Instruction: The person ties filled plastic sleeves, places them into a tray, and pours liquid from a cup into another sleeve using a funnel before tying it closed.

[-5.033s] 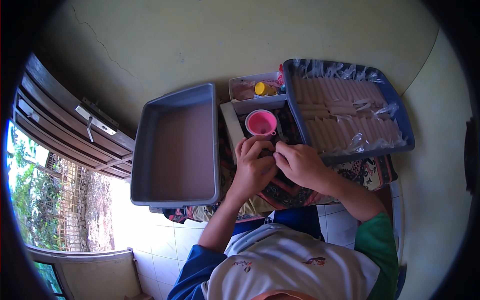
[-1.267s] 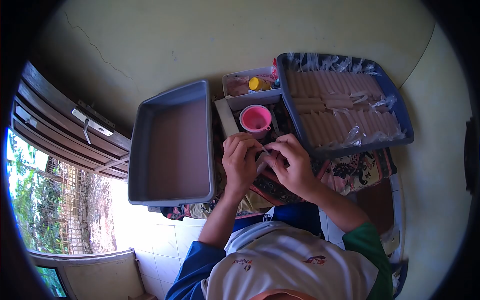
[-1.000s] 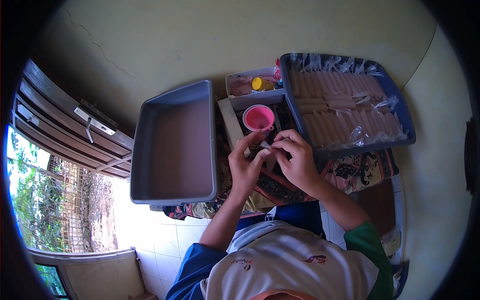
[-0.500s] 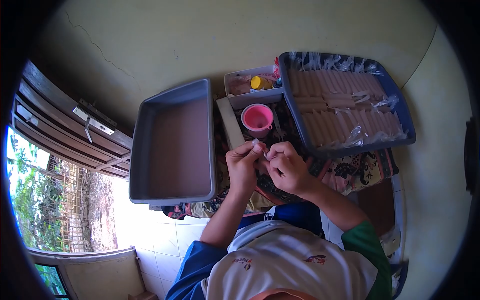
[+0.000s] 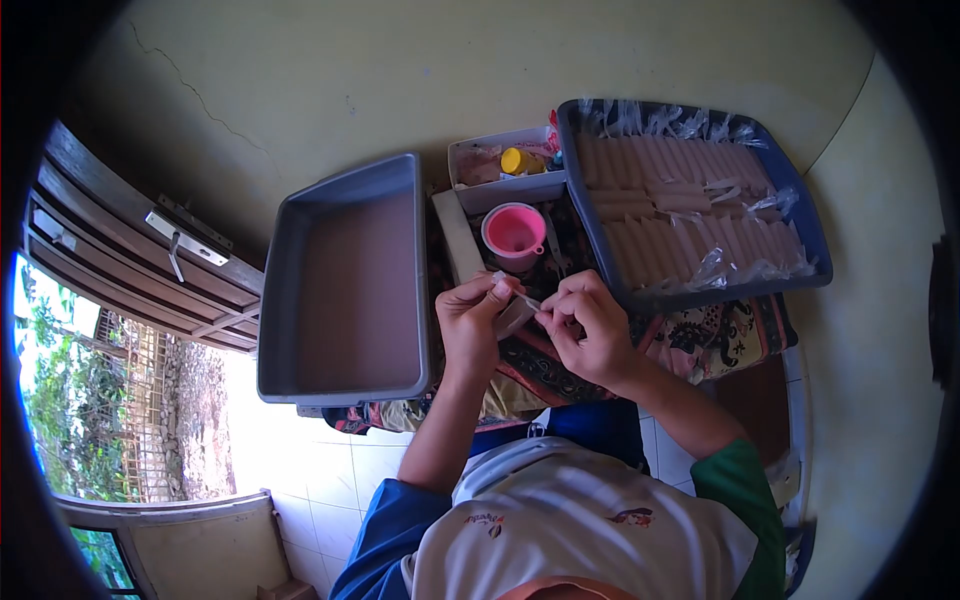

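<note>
Between my two hands hangs a narrow clear plastic bag (image 5: pixel 515 318) with a pale brownish filling, its twisted end pulled out thin. My left hand (image 5: pixel 470 322) pinches the bag between thumb and fingers. The thin end runs into the curled fingers of my right hand (image 5: pixel 590 328). Just beyond them stands a pink funnel (image 5: pixel 515 230) set in a whitish container. To the right, a dark blue tray (image 5: pixel 822 262) holds rows of filled, tied plastic tubes (image 5: pixel 660 160).
On the left sits a grey tub (image 5: pixel 425 300) with brownish liquid in it. A white box (image 5: pixel 470 143) at the back holds a yellow-lidded jar (image 5: pixel 520 161). Patterned cloth (image 5: pixel 735 335) covers the work surface. A door with a handle (image 5: pixel 178 262) is at far left.
My hands have drawn slightly apart, the left one moving left and the right one right. More of the bag and its stretched end now shows between them.
</note>
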`<state>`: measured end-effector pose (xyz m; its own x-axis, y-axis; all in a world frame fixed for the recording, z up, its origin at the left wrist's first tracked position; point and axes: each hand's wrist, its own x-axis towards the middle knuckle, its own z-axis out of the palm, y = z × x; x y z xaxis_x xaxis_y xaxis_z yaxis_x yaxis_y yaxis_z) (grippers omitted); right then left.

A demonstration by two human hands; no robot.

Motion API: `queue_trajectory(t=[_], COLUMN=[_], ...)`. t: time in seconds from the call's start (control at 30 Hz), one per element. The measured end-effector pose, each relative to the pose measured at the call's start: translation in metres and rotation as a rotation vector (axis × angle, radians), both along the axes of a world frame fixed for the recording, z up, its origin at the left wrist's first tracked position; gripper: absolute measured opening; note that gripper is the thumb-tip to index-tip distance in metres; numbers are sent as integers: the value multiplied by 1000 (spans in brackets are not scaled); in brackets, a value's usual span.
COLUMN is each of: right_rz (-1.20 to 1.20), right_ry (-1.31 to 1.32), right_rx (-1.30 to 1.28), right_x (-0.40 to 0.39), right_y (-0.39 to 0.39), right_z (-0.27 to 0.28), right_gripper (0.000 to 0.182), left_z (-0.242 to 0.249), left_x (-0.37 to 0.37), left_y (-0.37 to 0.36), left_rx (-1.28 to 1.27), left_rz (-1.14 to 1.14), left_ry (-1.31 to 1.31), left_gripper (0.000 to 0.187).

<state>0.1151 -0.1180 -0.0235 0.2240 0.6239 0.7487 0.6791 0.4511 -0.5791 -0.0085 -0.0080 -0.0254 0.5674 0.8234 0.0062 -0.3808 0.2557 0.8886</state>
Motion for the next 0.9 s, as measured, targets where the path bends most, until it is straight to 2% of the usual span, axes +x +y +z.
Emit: queue_trajectory(t=[0.07,0.17,0.33,0.4,0.47,0.5,0.6,0.83,0.9], right_rz=[-11,4,39,14,-6,-32,-94,-147,-128], right_ry=[-7,-38,-126,1,93,188,81,122,156], right_rx=[-1,-1,7,-80,-134,-184,-166,-132,-200], right_x=[-1,-1,1,2,-2,-4,-1,-6,-4], right_y=[-1,-1,-5,-8,-7,-6,1,4,3], right_z=[4,4,7,9,10,10,2,0,2], right_gripper=[23,22,21,25,27,29,25,12,11], left_z=[2,8,3,4,2,1,0,2,1], left_x=[0,-1,-1,-2,0,0,2,2,2], left_y=[1,-3,-4,-5,-8,-10,-12,-12,-12], left_rx=[204,103,180,217,453,453,400,422,399], left_rz=[14,-2,0,2,-19,-19,1,10,1], left_ry=[7,68,87,109,112,114,107,113,113], left_gripper=[9,10,8,7,6,6,11,12,12])
